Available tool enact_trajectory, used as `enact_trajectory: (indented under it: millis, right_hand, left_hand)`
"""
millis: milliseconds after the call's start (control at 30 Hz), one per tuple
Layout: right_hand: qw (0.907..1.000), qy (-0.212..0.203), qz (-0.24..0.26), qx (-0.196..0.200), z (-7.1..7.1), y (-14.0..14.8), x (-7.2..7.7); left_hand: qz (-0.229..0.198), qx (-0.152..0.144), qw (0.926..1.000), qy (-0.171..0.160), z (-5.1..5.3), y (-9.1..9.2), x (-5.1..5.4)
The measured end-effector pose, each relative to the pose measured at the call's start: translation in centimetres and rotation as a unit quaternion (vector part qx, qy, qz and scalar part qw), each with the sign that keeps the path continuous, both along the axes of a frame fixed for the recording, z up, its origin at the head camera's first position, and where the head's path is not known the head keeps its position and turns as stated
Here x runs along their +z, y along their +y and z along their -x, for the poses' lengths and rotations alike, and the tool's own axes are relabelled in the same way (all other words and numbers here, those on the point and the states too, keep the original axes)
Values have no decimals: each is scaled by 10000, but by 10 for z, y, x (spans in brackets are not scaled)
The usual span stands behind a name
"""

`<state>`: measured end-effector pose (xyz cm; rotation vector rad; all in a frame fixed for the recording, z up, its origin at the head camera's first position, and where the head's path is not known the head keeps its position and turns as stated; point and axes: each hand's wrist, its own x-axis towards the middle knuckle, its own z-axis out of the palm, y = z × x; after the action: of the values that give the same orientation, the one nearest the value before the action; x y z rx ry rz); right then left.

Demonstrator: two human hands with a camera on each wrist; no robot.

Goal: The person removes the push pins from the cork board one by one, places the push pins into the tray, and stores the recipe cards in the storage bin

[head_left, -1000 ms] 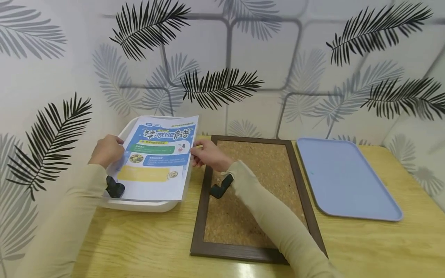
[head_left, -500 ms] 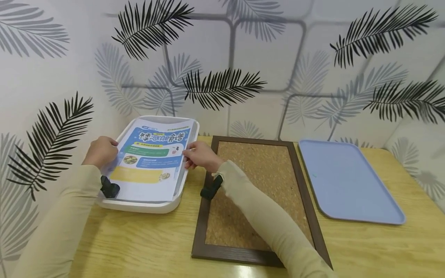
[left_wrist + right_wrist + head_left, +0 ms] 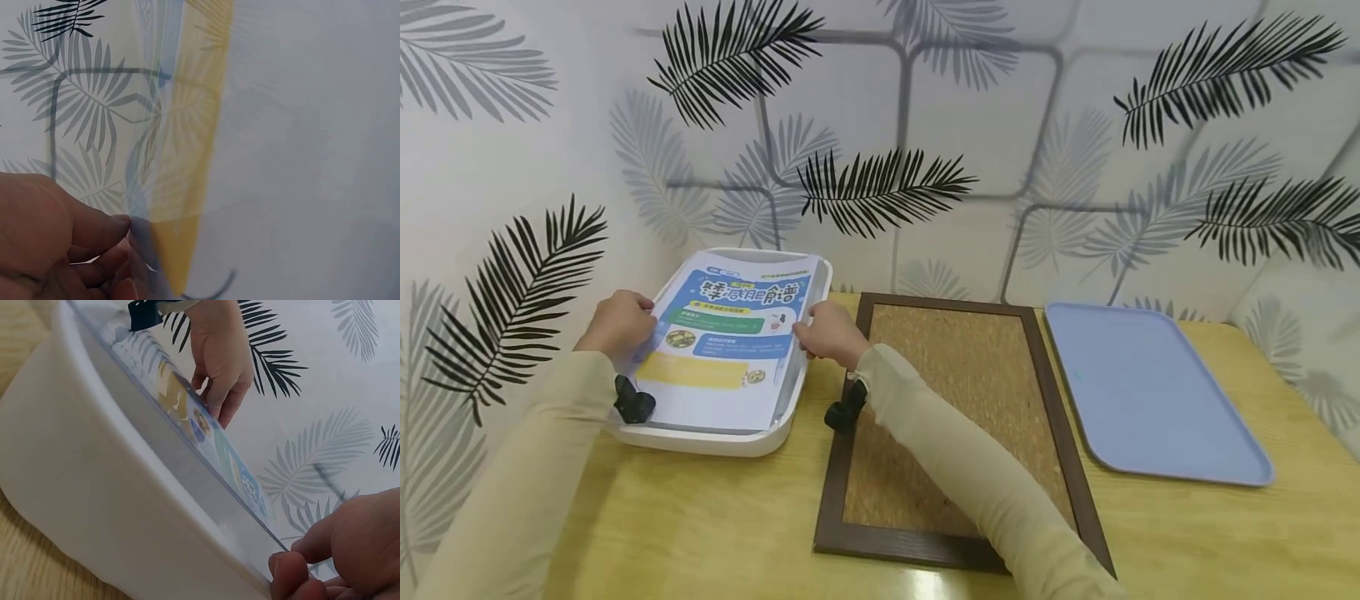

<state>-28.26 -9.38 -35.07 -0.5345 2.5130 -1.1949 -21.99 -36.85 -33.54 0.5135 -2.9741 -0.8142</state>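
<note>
A printed poster with blue, green and yellow blocks lies over a white plastic tub on the left of the table. Its surface is glossy, with a clear edge visible in the right wrist view. My left hand holds the poster's left edge; thumb and fingers pinch it in the left wrist view. At the opposite edge, my right hand pinches the sheet between thumb and fingers, close to the rim of the tub. The poster covers most of the tub's inside.
A cork board in a dark brown frame lies at the middle of the wooden table, partly under my right forearm. Farther right lies a light blue tray. A leaf-patterned wall stands close behind.
Both hands have lowered the poster and shifted it slightly left, from above the tub down towards its rim. Over the last half second it has barely moved.
</note>
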Motion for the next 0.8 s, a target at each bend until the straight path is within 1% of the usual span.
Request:
enact_trajectory:
  millis: [133,300,367,500,567,600,667,733,800]
  right_hand:
    - [9992,100,-378,61,-3,-1,-1]
    - [9974,522,-484,107,-4,-3,2]
    - [9962,694,-509,119,-3,-3,1]
    - [9951,845,-472,198,-3,-3,-1]
    - [9962,764,-375,195,-3,-1,-2]
    - [9970,683,-303,179,-4,-1,-2]
    - [9982,541,-205,124,-4,1,-3]
    - [9989,441,-165,84,-4,2,-4]
    - [9986,476,-197,83,-4,2,-4]
  left_hand:
    - [-50,-14,9998,-201,-2,2,-3]
    - [59,-152,9999,-7,-1,5,-2]
    - [184,-248,9995,90,0,6,0]
    - [442,-265,9986,126,1,7,0]
    - [604,-313,9975,166,1,6,1]
    - [612,-321,9975,165,1,6,1]
    - [616,-399,9971,176,0,6,1]
    - [561,-407,9975,130,-1,7,1]
    - [496,-363,9981,97,-1,6,-1]
